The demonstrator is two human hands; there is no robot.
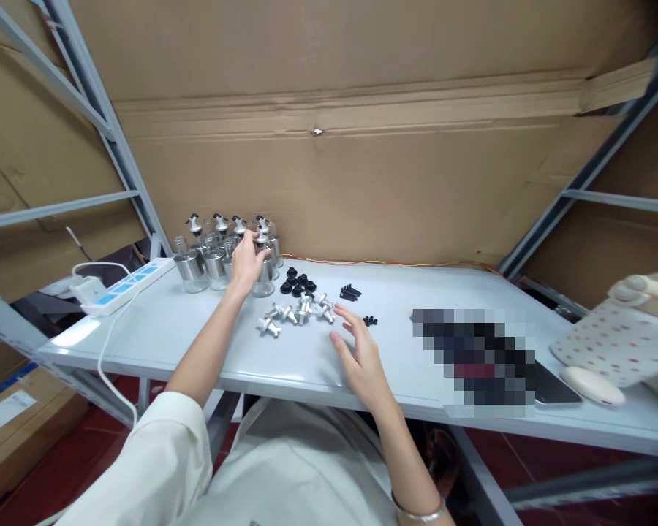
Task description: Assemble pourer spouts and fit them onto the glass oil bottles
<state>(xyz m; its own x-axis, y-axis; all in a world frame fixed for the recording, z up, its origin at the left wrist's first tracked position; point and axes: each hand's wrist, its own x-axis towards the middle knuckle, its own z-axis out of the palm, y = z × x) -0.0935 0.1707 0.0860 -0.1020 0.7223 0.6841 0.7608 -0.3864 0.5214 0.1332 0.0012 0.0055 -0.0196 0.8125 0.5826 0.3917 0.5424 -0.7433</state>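
My left hand [246, 261] is closed around the top of a glass bottle [264, 283] with a metal sleeve, at the front right of a group of similar bottles. Its fingers partly hide the bottle's neck and the silver piece there. Behind it, several bottles carry silver pourer spouts with black levers [220, 222]; others have bare necks. My right hand [362, 358] hovers open over the table, fingers apart and holding nothing. Just left of its fingertips lie several silver spout pieces [286, 313]. Black round stoppers [297, 283] sit behind them.
Black levers [350, 293] and tiny black parts [370, 321] lie right of the spouts. A power strip [134, 286] with a white cable lies at the left. On the right are a blurred dark item [474, 358], a white mouse-like object [593, 385] and a dotted container [619, 332].
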